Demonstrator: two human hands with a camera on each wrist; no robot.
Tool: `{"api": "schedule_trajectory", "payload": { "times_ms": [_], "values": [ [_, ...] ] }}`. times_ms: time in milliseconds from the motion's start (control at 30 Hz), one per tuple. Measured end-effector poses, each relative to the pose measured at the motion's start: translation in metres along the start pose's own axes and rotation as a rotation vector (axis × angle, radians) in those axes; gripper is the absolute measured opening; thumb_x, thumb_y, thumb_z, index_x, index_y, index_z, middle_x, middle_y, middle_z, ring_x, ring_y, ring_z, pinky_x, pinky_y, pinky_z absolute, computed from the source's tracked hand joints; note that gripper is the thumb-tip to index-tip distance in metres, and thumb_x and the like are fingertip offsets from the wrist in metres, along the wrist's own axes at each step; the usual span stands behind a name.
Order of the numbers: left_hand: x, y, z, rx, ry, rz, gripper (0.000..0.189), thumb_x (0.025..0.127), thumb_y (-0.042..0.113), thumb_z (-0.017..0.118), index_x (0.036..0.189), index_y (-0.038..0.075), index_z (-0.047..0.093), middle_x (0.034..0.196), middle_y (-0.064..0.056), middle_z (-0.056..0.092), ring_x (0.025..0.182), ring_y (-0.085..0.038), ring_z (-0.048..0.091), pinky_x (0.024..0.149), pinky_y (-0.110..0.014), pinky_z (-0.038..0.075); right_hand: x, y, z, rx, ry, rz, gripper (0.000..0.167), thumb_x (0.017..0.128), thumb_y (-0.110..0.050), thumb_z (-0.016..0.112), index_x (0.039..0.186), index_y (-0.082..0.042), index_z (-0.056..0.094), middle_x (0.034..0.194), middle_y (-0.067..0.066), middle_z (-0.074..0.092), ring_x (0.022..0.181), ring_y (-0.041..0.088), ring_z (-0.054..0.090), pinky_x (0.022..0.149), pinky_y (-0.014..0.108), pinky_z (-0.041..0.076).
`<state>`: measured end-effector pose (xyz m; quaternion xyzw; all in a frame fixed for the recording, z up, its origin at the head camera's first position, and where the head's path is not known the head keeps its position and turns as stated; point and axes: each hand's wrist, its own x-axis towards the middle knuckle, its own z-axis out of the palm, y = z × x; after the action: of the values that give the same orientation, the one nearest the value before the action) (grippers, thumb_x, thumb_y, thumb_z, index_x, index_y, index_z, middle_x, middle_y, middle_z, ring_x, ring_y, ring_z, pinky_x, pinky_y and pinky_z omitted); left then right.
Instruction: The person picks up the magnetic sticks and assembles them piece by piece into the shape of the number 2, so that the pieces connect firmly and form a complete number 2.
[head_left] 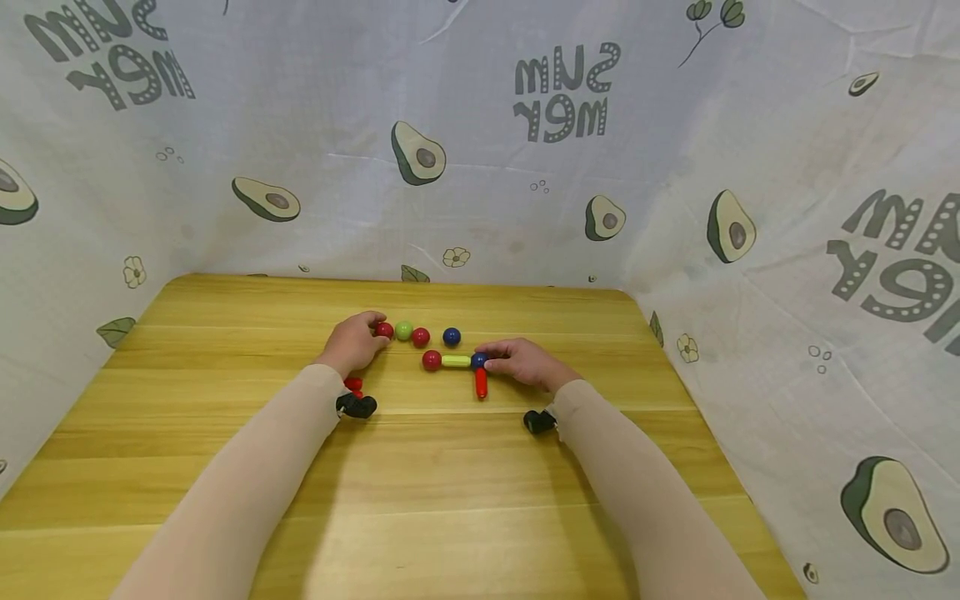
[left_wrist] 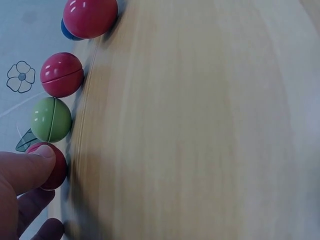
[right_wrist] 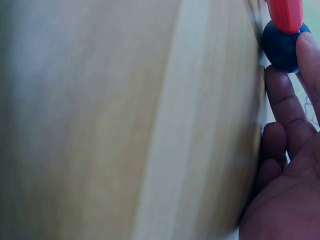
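Observation:
My left hand (head_left: 355, 343) pinches a red ball (left_wrist: 59, 169) between thumb and fingers. Beside that ball sit a green ball (head_left: 403, 331) and a second red ball (head_left: 421, 337), in a row. With thumb and fingers my right hand (head_left: 525, 363) holds a dark blue ball (right_wrist: 281, 47). From this ball a yellow rod (head_left: 456, 361) runs left to another red ball (head_left: 432, 361), and a red rod (head_left: 482, 383) points toward the near edge. A loose blue ball (head_left: 452, 337) lies behind the yellow rod.
Red pieces (head_left: 353, 384) lie by the left wrist, partly hidden by the arm. All stands on a wooden table (head_left: 420, 500). A white cloth (head_left: 330, 117) printed with avocados hangs behind the table and at its sides.

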<state>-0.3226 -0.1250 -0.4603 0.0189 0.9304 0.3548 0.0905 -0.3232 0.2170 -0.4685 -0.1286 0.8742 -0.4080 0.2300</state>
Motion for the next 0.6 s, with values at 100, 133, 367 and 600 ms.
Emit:
{"api": "schedule_trajectory", "payload": {
  "times_ms": [100, 133, 367, 600],
  "values": [
    [-0.0003, 0.0005, 0.0000, 0.005, 0.004, -0.002, 0.053, 0.106, 0.025, 0.065, 0.155, 0.010, 0.050, 0.154, -0.017, 0.057, 0.144, -0.040, 0.050, 0.123, -0.055, 0.036, -0.0004, -0.0011, 0.0004, 0.000, -0.001, -0.005, 0.041, 0.106, -0.024, 0.066, 0.145, -0.014, 0.065, 0.148, 0.013, 0.062, 0.135, 0.029, 0.057, 0.123, 0.049, 0.039],
    [-0.0004, 0.0007, 0.0002, 0.006, 0.005, -0.001, 0.053, 0.106, 0.025, 0.065, 0.155, 0.010, 0.050, 0.153, -0.018, 0.057, 0.144, -0.040, 0.050, 0.123, -0.055, 0.036, -0.0006, -0.0012, 0.0004, 0.000, 0.000, -0.005, 0.041, 0.105, -0.024, 0.066, 0.145, -0.014, 0.065, 0.148, 0.013, 0.062, 0.135, 0.029, 0.056, 0.123, 0.049, 0.039],
    [-0.0007, 0.0015, 0.0009, 0.017, 0.006, -0.001, 0.051, 0.107, 0.025, 0.063, 0.154, 0.009, 0.051, 0.153, -0.018, 0.056, 0.144, -0.041, 0.049, 0.123, -0.057, 0.035, -0.0016, -0.0023, 0.0006, -0.001, 0.006, -0.002, 0.040, 0.105, -0.024, 0.066, 0.144, -0.014, 0.066, 0.148, 0.013, 0.063, 0.133, 0.028, 0.057, 0.122, 0.049, 0.040],
    [-0.0019, 0.0022, -0.0004, 0.015, 0.010, -0.004, 0.050, 0.107, 0.024, 0.064, 0.153, 0.008, 0.052, 0.154, -0.018, 0.055, 0.143, -0.041, 0.049, 0.123, -0.056, 0.035, -0.0030, -0.0028, 0.0005, 0.001, 0.009, 0.002, 0.041, 0.105, -0.024, 0.066, 0.145, -0.015, 0.065, 0.148, 0.012, 0.063, 0.135, 0.029, 0.056, 0.123, 0.050, 0.038]
  ]
}}
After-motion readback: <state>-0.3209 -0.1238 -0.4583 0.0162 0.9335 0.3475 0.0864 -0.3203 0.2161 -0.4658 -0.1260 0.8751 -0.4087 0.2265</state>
